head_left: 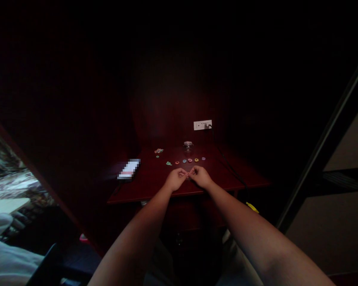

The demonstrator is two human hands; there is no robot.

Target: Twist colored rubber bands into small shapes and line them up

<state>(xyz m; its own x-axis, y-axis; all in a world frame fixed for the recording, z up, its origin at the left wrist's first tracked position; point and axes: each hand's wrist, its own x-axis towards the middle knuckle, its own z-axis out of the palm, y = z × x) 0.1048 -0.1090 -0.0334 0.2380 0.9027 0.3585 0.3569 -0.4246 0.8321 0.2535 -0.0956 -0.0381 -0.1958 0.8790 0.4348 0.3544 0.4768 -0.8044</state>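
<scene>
Near the front of the dark red desk (pixel 143 190), my left hand (pixel 176 179) and my right hand (pixel 200 176) meet with their fingertips pinched together. Whatever is between them is small and pale, too small to name. Just beyond my fingers lies a row of small coloured rings that look like hair ties: a red ring (pixel 177 162), a blue ring (pixel 184 161), a pink ring (pixel 190 161), a yellow ring (pixel 196 160) and a purple ring (pixel 203 158). Left of the row is a small bunch of green rings (pixel 168 163). Behind it stands a clear lidded jar (pixel 188 147).
A mixed pile of rings (pixel 159 151) and a single green ring (pixel 157 156) lie farther back left. A lit phone (pixel 129 169) rests at the left. From the wall socket (pixel 202 125) a black cable (pixel 231 169) runs over the desk's right side.
</scene>
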